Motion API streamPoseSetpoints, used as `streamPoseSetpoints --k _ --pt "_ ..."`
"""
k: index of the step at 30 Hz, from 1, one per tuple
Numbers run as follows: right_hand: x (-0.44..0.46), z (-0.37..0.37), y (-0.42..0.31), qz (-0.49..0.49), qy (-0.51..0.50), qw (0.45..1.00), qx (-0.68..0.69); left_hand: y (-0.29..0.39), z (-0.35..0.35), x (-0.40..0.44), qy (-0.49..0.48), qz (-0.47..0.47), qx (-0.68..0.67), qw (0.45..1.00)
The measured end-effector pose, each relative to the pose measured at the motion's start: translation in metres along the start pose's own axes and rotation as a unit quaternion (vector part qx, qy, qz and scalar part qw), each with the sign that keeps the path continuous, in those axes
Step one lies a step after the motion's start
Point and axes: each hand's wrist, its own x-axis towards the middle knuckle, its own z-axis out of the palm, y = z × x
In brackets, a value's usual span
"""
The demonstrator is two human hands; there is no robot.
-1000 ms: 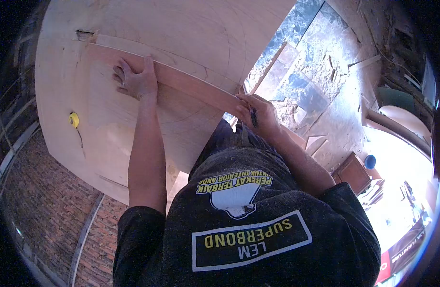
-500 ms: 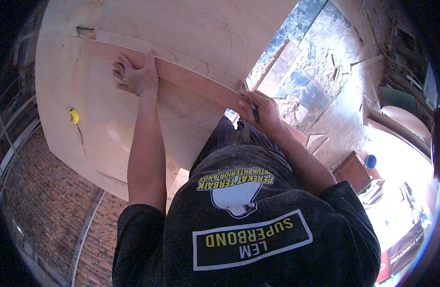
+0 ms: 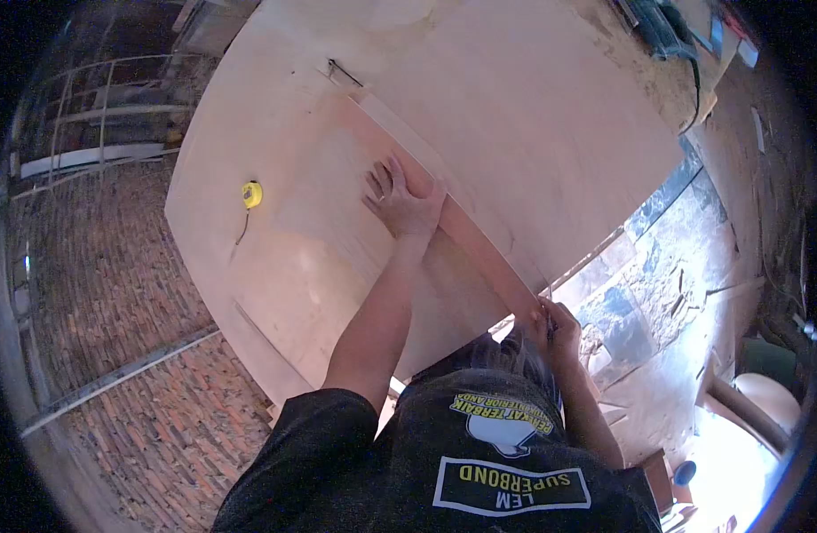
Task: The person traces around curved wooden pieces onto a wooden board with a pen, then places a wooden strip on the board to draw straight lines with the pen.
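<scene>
My left hand (image 3: 404,202) lies with fingers spread, pressing on a long reddish-brown wood strip (image 3: 479,253) and the pale wooden sheet (image 3: 289,298) under it. The strip runs slantwise across the sheet to its near right edge. There my right hand (image 3: 559,330) is closed at the strip's end, fingers bent. A slim tool (image 3: 549,291) shows only as a thin tip above these fingers; its kind is unclear. A yellow tape measure (image 3: 251,194) rests on the sheet, left of my left hand.
A dark-green power tool (image 3: 662,31) with a black cord sits at the far right. Offcuts and dust cover the tiled floor (image 3: 635,306) right of the sheet. A brick surface (image 3: 129,266) lies to the left. A short dark piece (image 3: 345,71) lies near the strip's far end.
The head view has turned, so the sheet, strip and hands appear farther right and the strip slants more steeply. Both hands keep their places on the strip. The power tool has come into view.
</scene>
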Motion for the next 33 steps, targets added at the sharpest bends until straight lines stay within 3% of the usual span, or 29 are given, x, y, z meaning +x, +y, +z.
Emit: streamPoseSetpoints --k 30,33 --pt "-0.001 -0.008 -0.003 0.010 -0.025 0.998 -0.055 -0.001 0.005 0.000 0.002 -0.001 0.005 1.000" --pt "0.007 -0.021 -0.009 -0.019 0.089 0.996 -0.023 -0.003 0.009 0.000 0.029 0.014 0.010 0.999"
